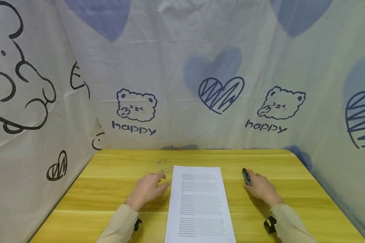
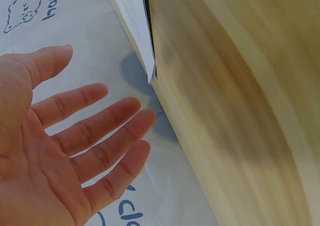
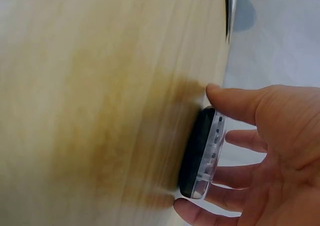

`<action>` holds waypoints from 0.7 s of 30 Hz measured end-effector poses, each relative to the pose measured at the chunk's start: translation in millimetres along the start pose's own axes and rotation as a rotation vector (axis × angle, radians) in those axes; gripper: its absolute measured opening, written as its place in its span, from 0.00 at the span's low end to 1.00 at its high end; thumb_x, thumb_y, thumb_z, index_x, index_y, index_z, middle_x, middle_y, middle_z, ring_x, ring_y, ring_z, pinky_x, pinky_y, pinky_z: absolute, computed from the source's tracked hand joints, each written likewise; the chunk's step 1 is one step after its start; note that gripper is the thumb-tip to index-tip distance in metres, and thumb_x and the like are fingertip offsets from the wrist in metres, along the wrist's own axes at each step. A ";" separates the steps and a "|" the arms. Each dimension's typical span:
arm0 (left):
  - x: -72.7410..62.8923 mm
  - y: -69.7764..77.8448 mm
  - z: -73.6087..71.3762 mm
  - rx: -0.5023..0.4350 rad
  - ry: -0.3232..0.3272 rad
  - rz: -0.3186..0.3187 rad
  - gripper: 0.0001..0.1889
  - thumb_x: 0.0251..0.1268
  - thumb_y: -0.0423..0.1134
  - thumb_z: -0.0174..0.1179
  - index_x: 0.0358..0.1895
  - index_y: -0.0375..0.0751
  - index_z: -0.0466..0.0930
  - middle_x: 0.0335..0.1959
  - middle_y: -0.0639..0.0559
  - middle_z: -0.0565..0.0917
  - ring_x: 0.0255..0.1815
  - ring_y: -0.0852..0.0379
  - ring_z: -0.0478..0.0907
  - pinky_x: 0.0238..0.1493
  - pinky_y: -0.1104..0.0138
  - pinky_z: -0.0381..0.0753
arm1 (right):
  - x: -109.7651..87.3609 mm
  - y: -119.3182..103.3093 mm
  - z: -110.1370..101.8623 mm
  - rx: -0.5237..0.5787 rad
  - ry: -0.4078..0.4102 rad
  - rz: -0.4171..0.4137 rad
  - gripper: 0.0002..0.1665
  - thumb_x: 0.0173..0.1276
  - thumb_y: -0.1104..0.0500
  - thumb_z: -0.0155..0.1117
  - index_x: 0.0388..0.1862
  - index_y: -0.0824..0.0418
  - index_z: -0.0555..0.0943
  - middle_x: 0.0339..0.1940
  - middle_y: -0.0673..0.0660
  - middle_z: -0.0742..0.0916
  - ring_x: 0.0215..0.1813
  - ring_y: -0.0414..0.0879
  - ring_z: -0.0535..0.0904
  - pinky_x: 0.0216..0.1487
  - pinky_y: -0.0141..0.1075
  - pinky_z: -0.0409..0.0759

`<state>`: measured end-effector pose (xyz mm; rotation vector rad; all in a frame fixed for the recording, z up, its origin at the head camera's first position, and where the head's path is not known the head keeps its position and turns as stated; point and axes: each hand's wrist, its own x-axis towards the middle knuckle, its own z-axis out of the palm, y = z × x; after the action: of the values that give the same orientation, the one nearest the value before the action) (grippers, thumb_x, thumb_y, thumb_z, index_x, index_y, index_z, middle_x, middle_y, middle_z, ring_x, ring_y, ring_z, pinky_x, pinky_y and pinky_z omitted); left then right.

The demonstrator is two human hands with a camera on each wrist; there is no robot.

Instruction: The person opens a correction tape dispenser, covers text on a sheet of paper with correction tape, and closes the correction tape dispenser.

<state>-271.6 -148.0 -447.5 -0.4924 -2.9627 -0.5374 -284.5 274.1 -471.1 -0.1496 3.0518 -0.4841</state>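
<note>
A printed sheet of paper (image 1: 197, 206) lies on the wooden table between the hands. Left of it, my left hand (image 1: 149, 189) hovers palm down; in the left wrist view that hand (image 2: 80, 136) has spread, relaxed fingers and holds nothing. To the right of the paper, my right hand (image 1: 262, 189) is at a small oblong object (image 1: 247, 177), dark with a blue inside. In the right wrist view this black object with a clear side (image 3: 202, 156) sits between the thumb and the loosely bent fingers of the right hand (image 3: 280, 156). Its exact kind is unclear.
The yellow wooden table (image 1: 115, 189) has a few faint grey marks (image 1: 162, 165) near its back. White cloth (image 1: 176, 128) with hearts and bears hangs behind and at both sides. A dark edge (image 2: 148, 15) runs under the paper in the left wrist view.
</note>
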 end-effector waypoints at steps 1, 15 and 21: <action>0.0 0.8 0.2 -0.004 0.000 0.003 0.22 0.69 0.54 0.59 0.56 0.41 0.81 0.51 0.43 0.85 0.49 0.47 0.84 0.47 0.52 0.82 | 0.5 0.3 0.4 -0.001 0.006 0.000 0.41 0.69 0.52 0.64 0.73 0.69 0.60 0.62 0.79 0.74 0.60 0.75 0.71 0.51 0.66 0.74; 0.4 6.3 4.2 -0.025 0.014 0.020 0.20 0.68 0.53 0.60 0.52 0.43 0.83 0.45 0.45 0.87 0.42 0.51 0.84 0.41 0.56 0.82 | 2.0 -9.3 -0.1 -0.026 0.077 -0.030 0.46 0.59 0.57 0.71 0.73 0.67 0.63 0.61 0.75 0.76 0.55 0.68 0.76 0.41 0.60 0.78; 3.2 10.2 5.3 -0.061 0.001 0.051 0.18 0.67 0.52 0.61 0.50 0.43 0.84 0.38 0.47 0.87 0.31 0.58 0.79 0.31 0.64 0.77 | 4.1 -28.0 -2.1 -0.018 0.105 -0.070 0.48 0.54 0.56 0.74 0.71 0.70 0.65 0.61 0.74 0.75 0.47 0.58 0.77 0.39 0.51 0.79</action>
<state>-271.5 -136.1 -448.7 -0.5712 -2.9309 -0.6243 -286.3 247.8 -460.5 -0.2397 3.1630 -0.4833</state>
